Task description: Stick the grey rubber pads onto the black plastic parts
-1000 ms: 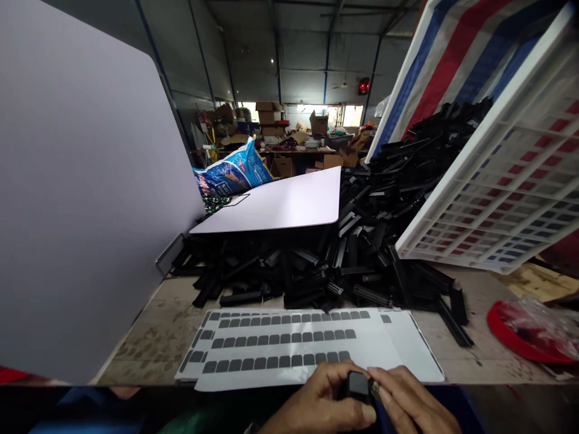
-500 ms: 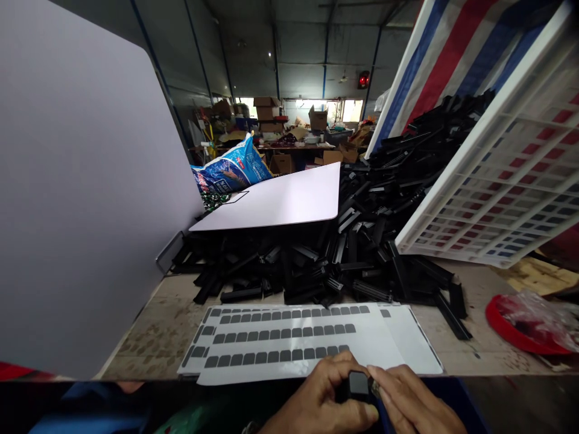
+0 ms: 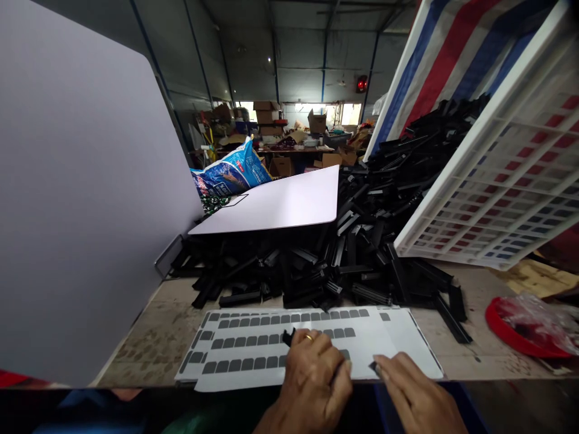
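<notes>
Far left of the fingers (image 3: 398, 378), a tall white panel (image 3: 81, 199); ahead and leftward, a blue printed sack (image 3: 239, 169); well beyond them, an open cardboard box (image 3: 317, 123); to their right — a red tray (image 3: 500, 331) with crumpled clear plastic (image 3: 543, 319) in it.

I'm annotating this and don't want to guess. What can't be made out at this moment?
All in the head view:
Black piece in the left hand: mostly hidden by that hand.
Dark bit at the right hand's fingertips: too small to identify.
What lies beneath the centre white board: covered by it.
Small print on the blue bag: too small to read.
</notes>
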Demonstrator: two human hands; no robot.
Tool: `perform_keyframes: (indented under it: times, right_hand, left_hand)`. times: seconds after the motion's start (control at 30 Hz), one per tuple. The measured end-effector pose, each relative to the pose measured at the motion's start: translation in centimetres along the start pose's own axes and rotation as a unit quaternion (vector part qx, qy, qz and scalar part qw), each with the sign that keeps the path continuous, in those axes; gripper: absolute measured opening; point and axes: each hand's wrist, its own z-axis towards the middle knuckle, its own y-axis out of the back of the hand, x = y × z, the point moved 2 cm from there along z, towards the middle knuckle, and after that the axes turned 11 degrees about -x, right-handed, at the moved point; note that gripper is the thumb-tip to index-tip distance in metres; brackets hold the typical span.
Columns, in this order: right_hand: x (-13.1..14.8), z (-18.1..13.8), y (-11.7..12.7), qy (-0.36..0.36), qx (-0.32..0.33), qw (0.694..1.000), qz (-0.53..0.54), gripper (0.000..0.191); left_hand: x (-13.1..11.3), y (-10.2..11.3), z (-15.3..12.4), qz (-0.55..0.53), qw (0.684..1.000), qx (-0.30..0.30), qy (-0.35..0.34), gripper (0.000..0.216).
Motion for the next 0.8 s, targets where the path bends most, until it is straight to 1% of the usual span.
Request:
perform_keyframes:
  times: [0.1, 0.17, 0.2, 0.3, 0.33, 0.4, 0.5, 0.63, 0.73, 0.8]
  right_hand:
    - [-2.4, 1.6, -0.3, -0.066, 0.053, 0.992, -0.090, 0.034]
    - [-3.3, 2.4, -1.4, -0.095, 0.071, 0.986, -0.121, 0.031]
    - [-3.6, 2.8, -2.1, -0.097, 0.078, 0.984, -0.129, 0.029]
    - [-4.0, 3.6, -4.6, -0.080, 0.098, 0.982, -0.139, 0.026]
    - [-4.1, 3.8, -5.3, -0.071, 0.107, 0.982, -0.138, 0.026]
    - [-4.2, 4.0, -6.3, -0.054, 0.120, 0.982, -0.133, 0.024]
    - [-4.2, 4.1, -6.9, -0.041, 0.129, 0.983, -0.123, 0.024]
    - [-3.8, 4.5, -6.8, -0.048, 0.136, 0.985, -0.096, 0.024]
    - [-3.8, 4.9, -6.7, -0.075, 0.141, 0.986, -0.056, 0.018]
    - [-4.1, 5.4, -6.7, -0.109, 0.140, 0.984, -0.017, 0.015]
  left_hand:
    - [1.3, -0.3, 0.4, 0.059, 0.997, 0.011, 0.044, 0.019]
    - [2.1, -1.5, 0.2, 0.086, 0.995, 0.038, 0.042, 0.014]
    - [2.5, -2.4, -0.1, 0.097, 0.993, 0.058, 0.031, 0.017]
    - [3.5, -5.1, -1.1, 0.128, 0.984, 0.121, -0.014, 0.039]
    - [3.8, -5.8, -1.3, 0.138, 0.981, 0.133, -0.023, 0.043]
    - [4.5, -6.7, -1.5, 0.149, 0.978, 0.147, -0.027, 0.041]
    - [5.0, -7.2, -1.2, 0.145, 0.975, 0.166, -0.023, 0.038]
    - [5.1, -7.1, -0.6, 0.152, 0.970, 0.189, -0.018, 0.041]
    - [5.1, -7.2, -0.5, 0.160, 0.968, 0.190, -0.028, 0.037]
    - [5.2, -7.5, -0.5, 0.153, 0.970, 0.183, -0.037, 0.035]
